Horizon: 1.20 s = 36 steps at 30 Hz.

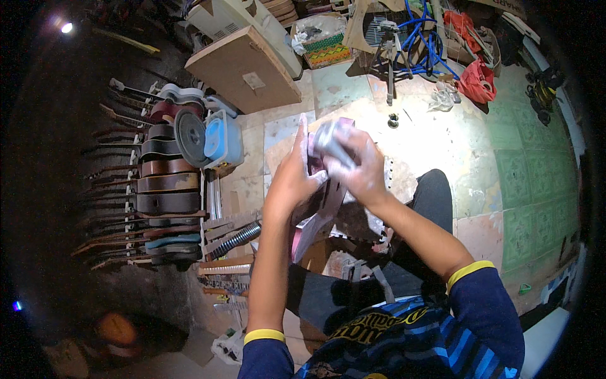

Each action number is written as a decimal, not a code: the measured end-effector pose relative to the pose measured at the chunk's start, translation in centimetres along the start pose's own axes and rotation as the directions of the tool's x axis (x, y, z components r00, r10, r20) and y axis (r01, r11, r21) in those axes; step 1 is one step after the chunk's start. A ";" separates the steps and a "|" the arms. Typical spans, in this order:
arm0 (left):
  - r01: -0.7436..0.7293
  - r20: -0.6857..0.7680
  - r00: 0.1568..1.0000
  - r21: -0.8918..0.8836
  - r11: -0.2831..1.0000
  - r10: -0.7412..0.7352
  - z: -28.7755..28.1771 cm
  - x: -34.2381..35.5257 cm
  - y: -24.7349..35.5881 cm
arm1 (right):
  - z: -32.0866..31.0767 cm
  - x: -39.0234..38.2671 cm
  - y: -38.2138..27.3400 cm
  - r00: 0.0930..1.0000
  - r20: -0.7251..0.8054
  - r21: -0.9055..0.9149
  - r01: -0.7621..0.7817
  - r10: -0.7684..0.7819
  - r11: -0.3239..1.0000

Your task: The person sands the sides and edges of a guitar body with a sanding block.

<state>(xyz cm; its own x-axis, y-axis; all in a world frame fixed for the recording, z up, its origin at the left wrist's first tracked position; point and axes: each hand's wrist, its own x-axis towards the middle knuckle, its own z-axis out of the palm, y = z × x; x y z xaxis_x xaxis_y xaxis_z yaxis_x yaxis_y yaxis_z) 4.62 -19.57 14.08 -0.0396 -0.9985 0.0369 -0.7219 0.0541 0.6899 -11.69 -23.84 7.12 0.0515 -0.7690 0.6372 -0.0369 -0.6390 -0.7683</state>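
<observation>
While the left hand (291, 180) props one pinkish guitar-shaped body (315, 215) on edge above the person's lap, its fingers (302, 136) pressed flat together along the upper edge, the right hand (363, 167) closes its fingers around one blurred grey block (331, 144) held against that body's top. Both hands look dusted pale. To the left, a rack (158, 202) holds about a dozen small guitars in dark, brown and blue finishes; I cannot count them exactly. Beside it stand one blue plastic tub (222, 140) and one dark round disc (190, 136). The floor (505, 177) is worn green and pale tile, cluttered with one leaning brown board (243, 66), one coil of blue hose (428, 38), and red bags (476, 79).
</observation>
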 end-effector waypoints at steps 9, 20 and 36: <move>-0.081 0.061 0.995 -0.045 0.996 0.084 0.2 3.0 -0.7 | -1.7 0.3 1.2 0.956 0.161 -0.181 0.273 -0.245 0.945; 0.039 0.231 0.973 -0.084 0.996 -0.018 -0.4 6.5 -1.8 | -4.6 0.9 4.1 0.905 0.307 -0.290 0.384 -0.295 0.877; 0.029 0.267 0.964 -0.118 0.993 0.003 -0.4 6.7 -2.1 | -3.0 4.5 4.6 0.967 0.014 -0.186 0.251 -0.253 0.950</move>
<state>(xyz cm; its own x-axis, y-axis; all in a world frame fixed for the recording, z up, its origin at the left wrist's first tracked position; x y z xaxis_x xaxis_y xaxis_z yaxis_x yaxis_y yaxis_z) 6.20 -26.39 13.18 -0.2247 -0.9620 -0.1552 -0.6365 0.0243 0.7709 -14.64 -30.27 6.58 0.0733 -0.5822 0.8097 -0.2080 -0.8030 -0.5585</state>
